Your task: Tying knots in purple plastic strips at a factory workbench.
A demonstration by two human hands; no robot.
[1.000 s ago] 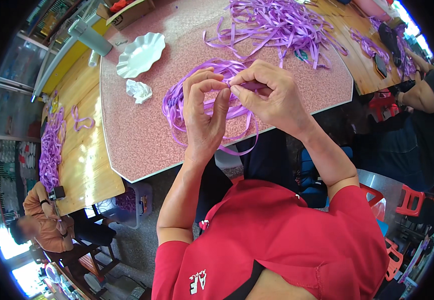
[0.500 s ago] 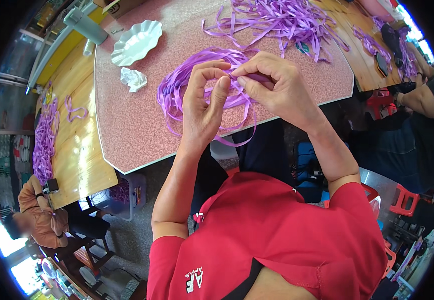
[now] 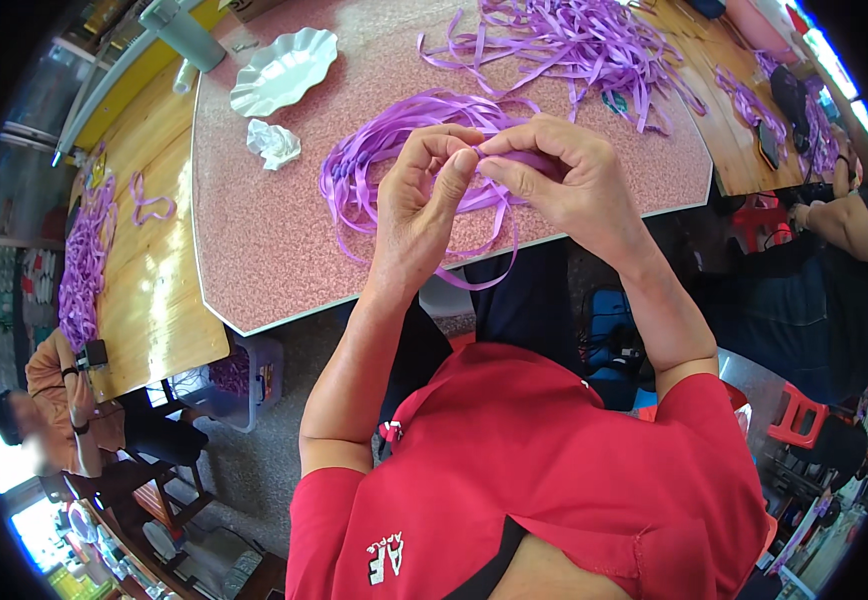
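A loose coil of purple ribbons (image 3: 356,165) lies near the front edge of the pink speckled tabletop (image 3: 274,245). Above it my left hand (image 3: 426,190) and my right hand (image 3: 569,170) meet fingertip to fingertip. Thumb and forefinger of each are pinched on a purple ribbon, which runs between the two hands. The exact spot they grip is mostly covered by the fingers. One ribbon loop (image 3: 476,284) hangs over the table edge below my hands.
A tangled heap of purple ribbons (image 3: 584,50) lies at the far right. Far left are a white scalloped dish (image 3: 284,75), a crumpled tissue (image 3: 273,144) and a grey-green bottle (image 3: 184,35). Other people sit left and right; more ribbons (image 3: 87,265) lie on the wooden table (image 3: 159,290).
My left hand has come closer to the right, and its thumb and forefinger have closed at the ribbon. The view has shifted slightly.
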